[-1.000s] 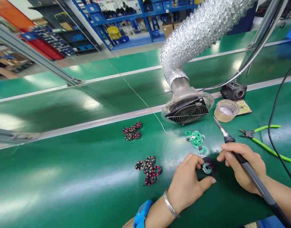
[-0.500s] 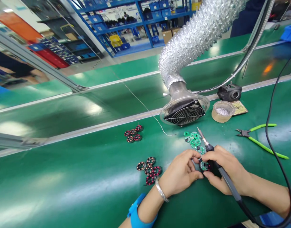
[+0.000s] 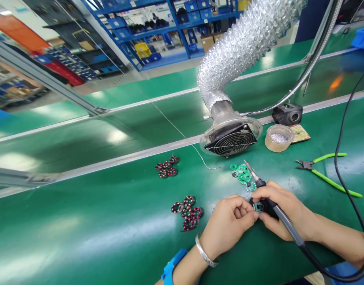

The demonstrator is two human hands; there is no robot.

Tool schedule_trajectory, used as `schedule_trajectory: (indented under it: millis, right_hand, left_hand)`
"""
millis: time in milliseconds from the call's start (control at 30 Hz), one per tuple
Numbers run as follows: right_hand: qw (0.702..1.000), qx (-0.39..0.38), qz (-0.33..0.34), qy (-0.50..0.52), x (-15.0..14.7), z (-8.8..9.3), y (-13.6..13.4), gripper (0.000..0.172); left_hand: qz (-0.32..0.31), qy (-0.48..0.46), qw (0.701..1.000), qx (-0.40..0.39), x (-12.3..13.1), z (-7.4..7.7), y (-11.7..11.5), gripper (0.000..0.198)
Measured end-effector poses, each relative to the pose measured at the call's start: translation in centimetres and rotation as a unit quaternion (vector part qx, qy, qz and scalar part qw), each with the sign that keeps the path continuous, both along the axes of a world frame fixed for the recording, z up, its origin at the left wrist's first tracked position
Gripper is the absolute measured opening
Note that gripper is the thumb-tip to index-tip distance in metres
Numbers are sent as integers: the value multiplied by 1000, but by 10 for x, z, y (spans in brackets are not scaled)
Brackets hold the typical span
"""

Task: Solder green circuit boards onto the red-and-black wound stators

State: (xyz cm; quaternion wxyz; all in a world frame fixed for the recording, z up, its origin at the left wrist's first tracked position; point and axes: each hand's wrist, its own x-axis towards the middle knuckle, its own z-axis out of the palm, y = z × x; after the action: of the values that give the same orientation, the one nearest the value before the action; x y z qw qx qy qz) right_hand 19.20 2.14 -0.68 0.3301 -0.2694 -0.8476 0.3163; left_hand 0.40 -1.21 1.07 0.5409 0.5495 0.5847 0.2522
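Observation:
My right hand [image 3: 284,208] is wrapped around a soldering iron [image 3: 284,225], its metal tip pointing up and left. The same hand's thumb and forefinger also steady a small round green circuit board [image 3: 258,207] on a dark ring. With thumb and forefinger pinched together, my left hand [image 3: 232,217] touches the lower left rim of that board; what lies between the fingertips is too small to make out. Just beyond the hands is a pile of green circuit boards [image 3: 243,174]. Left of my left hand lies a group of copper-wound rings [image 3: 187,213].
A second group of wound rings [image 3: 166,166] lies farther back. A fume extractor [image 3: 233,140] hangs over the bench. To the right are a tub [image 3: 278,138], a black soldering-iron holder [image 3: 287,114] and green-handled cutters [image 3: 312,164]. The iron's cable [image 3: 336,158] loops along the right side.
My left hand has shifted slightly down and right, its fingers drawn into a pinch at the board's lower edge. The board has turned or tilted a little in my right hand.

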Motion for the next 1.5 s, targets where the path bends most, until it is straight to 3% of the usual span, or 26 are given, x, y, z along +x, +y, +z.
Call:
schedule_trajectory:
  millis: [233, 600, 1267, 1500]
  right_hand:
    - [1000, 24, 4, -7, 0, 0, -2, 43]
    - [992, 126, 28, -4, 0, 2, -6, 36]
    - [990, 134, 43, -9, 5, -1, -8, 41]
    - [992, 116, 31, 27, 5, 9, -4, 43]
  left_hand:
    - [21, -44, 995, -93, 2, -1, 0, 17]
    - [26, -86, 989, -116, -4, -9, -7, 17]
    - [59, -21, 998, 3, 5, -11, -16, 12]
    - [77, 2, 997, 9, 8, -10, -14, 12]
